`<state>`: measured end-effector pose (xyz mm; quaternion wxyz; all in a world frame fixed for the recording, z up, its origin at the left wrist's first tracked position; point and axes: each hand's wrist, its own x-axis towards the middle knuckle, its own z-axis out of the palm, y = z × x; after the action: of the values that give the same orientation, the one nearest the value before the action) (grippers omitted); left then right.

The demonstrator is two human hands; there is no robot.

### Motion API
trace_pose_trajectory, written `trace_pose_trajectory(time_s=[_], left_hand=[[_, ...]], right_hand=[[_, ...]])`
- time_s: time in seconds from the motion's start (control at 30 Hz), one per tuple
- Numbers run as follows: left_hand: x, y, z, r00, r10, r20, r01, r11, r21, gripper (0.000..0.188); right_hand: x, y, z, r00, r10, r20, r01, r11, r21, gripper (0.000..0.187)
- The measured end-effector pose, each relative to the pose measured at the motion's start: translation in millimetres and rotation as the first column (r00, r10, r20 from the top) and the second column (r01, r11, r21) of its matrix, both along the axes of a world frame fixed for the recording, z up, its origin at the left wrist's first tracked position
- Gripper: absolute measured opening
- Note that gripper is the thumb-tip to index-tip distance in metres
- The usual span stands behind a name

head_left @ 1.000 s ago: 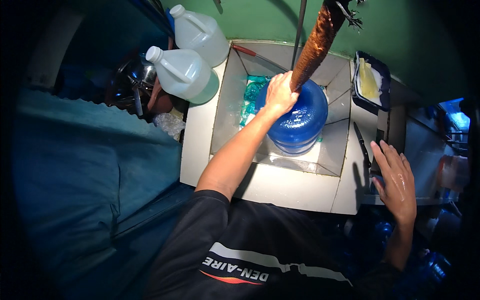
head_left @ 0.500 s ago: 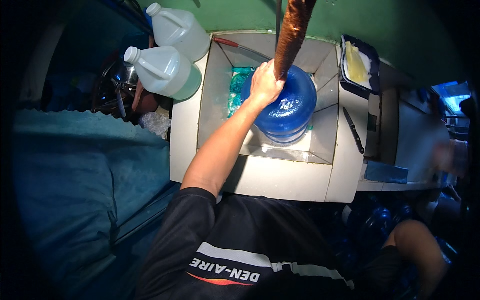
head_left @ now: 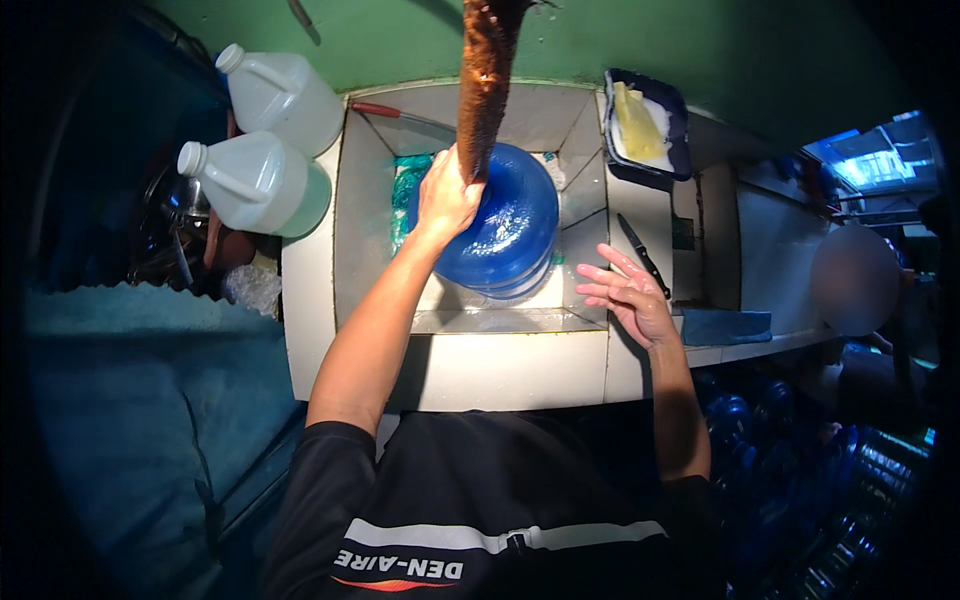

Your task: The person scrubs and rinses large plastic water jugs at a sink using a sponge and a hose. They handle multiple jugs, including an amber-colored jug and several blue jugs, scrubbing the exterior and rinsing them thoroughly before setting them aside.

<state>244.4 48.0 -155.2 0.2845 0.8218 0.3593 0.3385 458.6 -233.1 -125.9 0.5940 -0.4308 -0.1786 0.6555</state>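
Observation:
A large round blue water jug (head_left: 520, 230) stands in a grey tiled basin (head_left: 365, 240). My left hand (head_left: 447, 200) is closed at its top, and a rusty brown pipe (head_left: 488, 80) coming down from above hides part of the fingers. To the right, over the basin's rim, my right hand (head_left: 630, 295) is open, wet, its fingers spread and nothing in them. Just beyond those fingers lies a black-handled knife (head_left: 643, 255) on the white ledge. Green-blue material (head_left: 408, 190) shows beside the jug on the basin floor.
Two white-capped plastic jugs (head_left: 285, 100) of pale liquid stand left of the basin. A red-handled tool (head_left: 378, 110) leans at the back-left corner. A dark tray (head_left: 648, 130) holds something yellow and white. Another person (head_left: 855, 280) is at the far right; several blue bottles (head_left: 770, 420) sit below.
My right hand has come up from the lower right to the basin's right rim. My left hand keeps its place on the jug. The whole view has shifted, so things sit further left.

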Motion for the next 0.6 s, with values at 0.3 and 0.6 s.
trace_pose_trajectory(time_s=[0.3, 0.6], left_hand=[[-2.8, -6.6, 6.5, 0.999, -0.050, -0.002, 0.050, 0.998, -0.048, 0.029], [-4.3, -9.9, 6.4, 0.997, -0.065, 0.032, 0.066, 0.997, -0.041, 0.028]], right_hand=[[-17.1, 29.0, 33.0, 0.997, 0.033, 0.077, -0.039, 0.996, 0.084, 0.081], [-35.3, 41.2, 60.6, 0.825, 0.032, 0.564, -0.162, 0.970, 0.182, 0.075]])
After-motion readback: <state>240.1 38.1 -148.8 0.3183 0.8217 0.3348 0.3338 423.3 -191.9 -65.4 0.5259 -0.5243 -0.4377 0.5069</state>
